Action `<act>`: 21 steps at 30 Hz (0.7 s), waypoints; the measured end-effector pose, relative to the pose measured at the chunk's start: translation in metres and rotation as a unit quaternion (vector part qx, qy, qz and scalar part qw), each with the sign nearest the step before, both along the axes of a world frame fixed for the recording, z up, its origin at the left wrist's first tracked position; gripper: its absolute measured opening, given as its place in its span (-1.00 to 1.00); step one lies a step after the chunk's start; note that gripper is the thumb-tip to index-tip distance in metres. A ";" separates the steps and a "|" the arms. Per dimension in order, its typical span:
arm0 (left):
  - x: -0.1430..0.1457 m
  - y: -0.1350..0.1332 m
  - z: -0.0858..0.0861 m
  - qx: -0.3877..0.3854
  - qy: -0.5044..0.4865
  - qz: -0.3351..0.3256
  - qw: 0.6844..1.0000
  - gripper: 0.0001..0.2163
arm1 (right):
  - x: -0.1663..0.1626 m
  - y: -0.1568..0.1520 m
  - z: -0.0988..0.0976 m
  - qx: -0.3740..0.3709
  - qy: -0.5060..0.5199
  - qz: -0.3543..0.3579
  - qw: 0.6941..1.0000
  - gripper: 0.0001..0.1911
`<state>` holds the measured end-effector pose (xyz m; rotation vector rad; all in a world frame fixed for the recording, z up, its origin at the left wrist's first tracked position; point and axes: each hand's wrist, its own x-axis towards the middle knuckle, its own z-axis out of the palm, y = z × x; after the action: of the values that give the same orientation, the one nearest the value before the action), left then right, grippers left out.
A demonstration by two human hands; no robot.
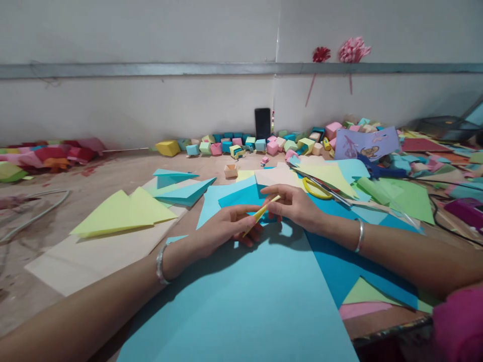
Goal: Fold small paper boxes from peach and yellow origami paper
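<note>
Between my two hands is a small folded piece of yellow paper, seen nearly edge-on and slanting up to the right. My left hand pinches its lower end between thumb and fingers. The upper end is pinched by my right hand. Both hands hover over a large light blue sheet of paper. Just beyond the fingers lies a darker blue folded paper. Scissors with a yellow handle lie to the right of my right hand.
Folded yellow papers and turquoise ones lie at left on a pale sheet. Small paper cubes line the wall beside a phone standing upright. Green paper and a black cable are at right.
</note>
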<state>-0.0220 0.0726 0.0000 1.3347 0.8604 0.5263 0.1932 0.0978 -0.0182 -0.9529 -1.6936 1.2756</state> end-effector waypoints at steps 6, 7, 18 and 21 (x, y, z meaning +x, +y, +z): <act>0.000 0.000 -0.008 0.009 -0.008 0.077 0.997 -0.73 | -0.002 -0.003 -0.003 0.029 0.002 0.001 1.000 -0.47; 0.000 -0.001 -0.008 -0.001 -0.015 0.097 0.995 -0.75 | -0.002 -0.003 -0.005 0.029 0.008 0.004 1.000 -0.47; 0.004 -0.001 -0.008 -0.017 -0.027 0.105 0.994 -0.79 | -0.002 -0.004 -0.010 0.078 0.029 0.020 0.996 -0.38; 0.001 -0.003 -0.009 0.094 0.032 0.092 0.991 -0.83 | -0.001 -0.006 -0.010 0.111 -0.001 0.008 0.994 -0.42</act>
<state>-0.0211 0.0700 -0.0088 1.4584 1.0132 0.7261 0.1917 0.0913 -0.0281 -0.8095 -1.8047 1.0702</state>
